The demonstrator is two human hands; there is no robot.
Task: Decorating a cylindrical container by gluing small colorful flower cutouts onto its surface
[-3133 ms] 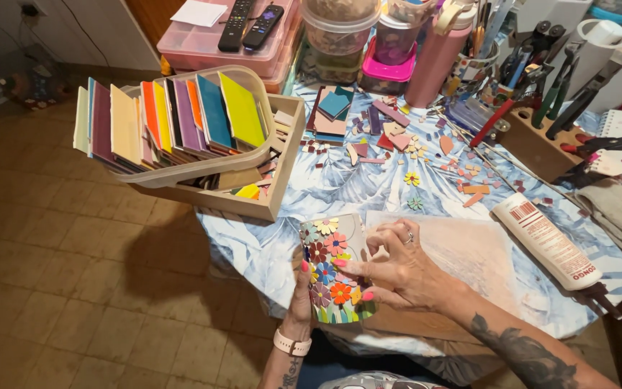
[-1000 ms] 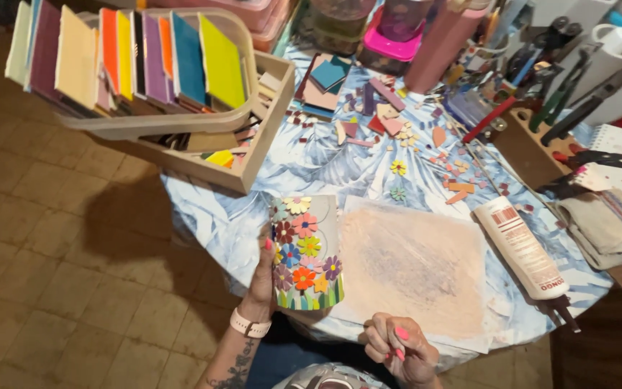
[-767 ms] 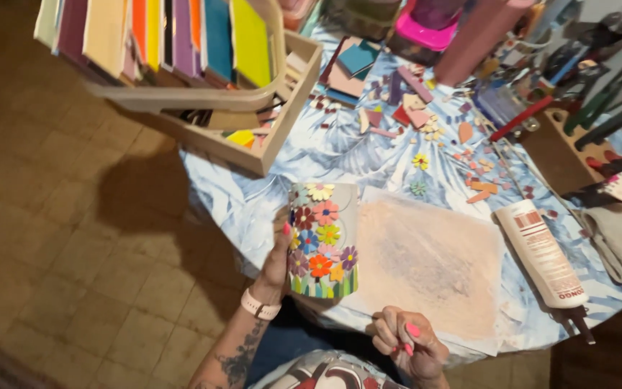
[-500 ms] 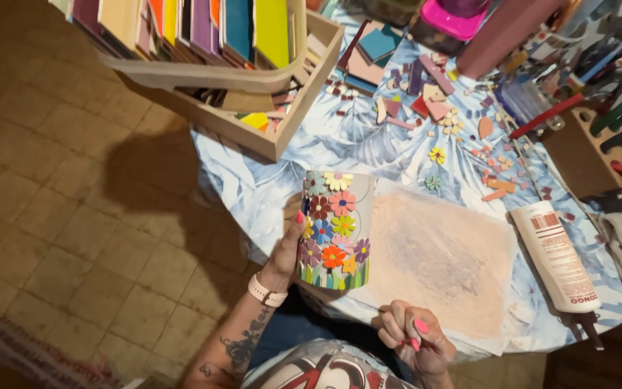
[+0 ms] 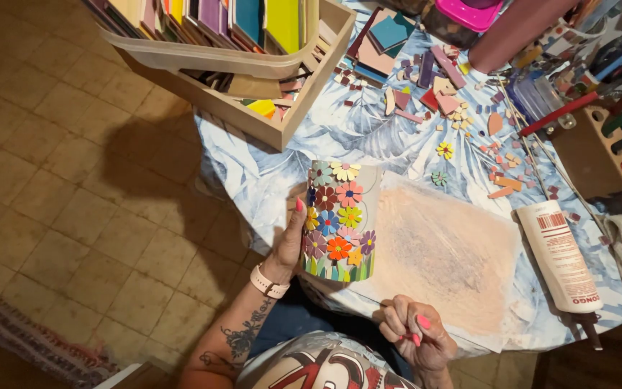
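Note:
My left hand [image 5: 287,248] grips a tall vase [image 5: 340,220] covered with colourful mosaic flowers, holding it upright at the near edge of the round table [image 5: 268,180]. My right hand [image 5: 413,335] hangs low near my lap, apart from the vase, its fingers curled; whether it pinches a small piece I cannot tell. A stained sheet of paper [image 5: 448,252] lies on the table right of the vase.
A wooden box [image 5: 289,119] with a plastic bin of coloured tiles [image 5: 203,21] sits at the table's far left. Loose tile pieces [image 5: 455,108] are scattered in the middle. A white tube [image 5: 561,256] lies at right, tools [image 5: 613,108] beyond it. Tiled floor [image 5: 73,202] lies left.
My right hand has left the vase and dropped toward my lap. My left hand keeps holding the vase upright. The view has shifted left and down.

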